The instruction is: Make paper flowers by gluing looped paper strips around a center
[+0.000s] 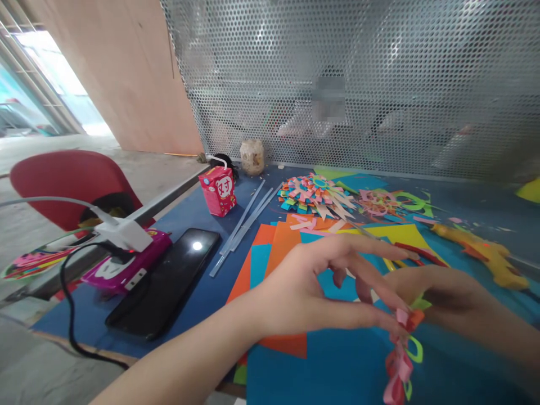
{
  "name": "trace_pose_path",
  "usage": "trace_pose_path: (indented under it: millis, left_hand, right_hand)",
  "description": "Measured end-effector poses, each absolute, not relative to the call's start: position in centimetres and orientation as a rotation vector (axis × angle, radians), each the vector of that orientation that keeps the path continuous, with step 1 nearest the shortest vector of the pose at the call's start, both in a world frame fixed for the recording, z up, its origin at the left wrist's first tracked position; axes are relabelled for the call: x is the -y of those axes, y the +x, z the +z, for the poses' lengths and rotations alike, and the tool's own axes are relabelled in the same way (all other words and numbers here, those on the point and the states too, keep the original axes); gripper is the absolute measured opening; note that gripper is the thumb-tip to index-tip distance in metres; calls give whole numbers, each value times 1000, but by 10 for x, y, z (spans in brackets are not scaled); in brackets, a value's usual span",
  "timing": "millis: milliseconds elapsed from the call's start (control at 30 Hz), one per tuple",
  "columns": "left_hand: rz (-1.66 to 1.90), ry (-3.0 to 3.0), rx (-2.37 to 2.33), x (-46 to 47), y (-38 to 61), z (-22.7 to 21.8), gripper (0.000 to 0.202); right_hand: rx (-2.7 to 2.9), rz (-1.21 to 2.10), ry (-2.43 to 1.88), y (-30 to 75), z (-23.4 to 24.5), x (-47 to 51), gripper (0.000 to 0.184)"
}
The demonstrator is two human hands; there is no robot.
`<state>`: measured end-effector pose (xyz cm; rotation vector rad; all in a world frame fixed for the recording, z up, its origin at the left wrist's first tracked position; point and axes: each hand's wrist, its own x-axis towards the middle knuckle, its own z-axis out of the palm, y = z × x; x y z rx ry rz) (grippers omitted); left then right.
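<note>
My left hand [320, 287] reaches in from the lower left, thumb and a finger pinched on the top of a small paper-loop chain [400, 360] of pink, orange and green strips; its other fingers are spread. My right hand [447, 298] comes from the right with fingers curled around the same chain's upper end. The chain dangles over sheets of blue paper [333, 365] and orange paper [278, 247] on the table.
A black phone [169, 281], a pink power bank [122, 267] with a white charger, a red drink carton [218, 191], plastic strips [244, 222], a colourful paper rosette [314, 194], red-handled scissors [415, 253], a yellow glue gun [485, 253], a jar [252, 156], a perforated metal screen [358, 84], and a red chair [71, 185] at left.
</note>
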<state>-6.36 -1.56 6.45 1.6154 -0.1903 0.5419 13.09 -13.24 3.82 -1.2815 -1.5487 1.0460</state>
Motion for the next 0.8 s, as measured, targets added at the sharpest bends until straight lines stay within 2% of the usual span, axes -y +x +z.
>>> trace_pose_path:
  millis: [467,633,800]
  left_hand:
    - [610,1748,150,16,-65,64,40]
    - [583,1692,166,18,-64,65,50]
    - [572,1680,180,18,-64,63,49]
  right_hand:
    - [1621,854,-1334,126,47,132,12]
    - [1594,883,-1328,127,45,131,4]
    - [1529,927,-1386,131,36,133,7]
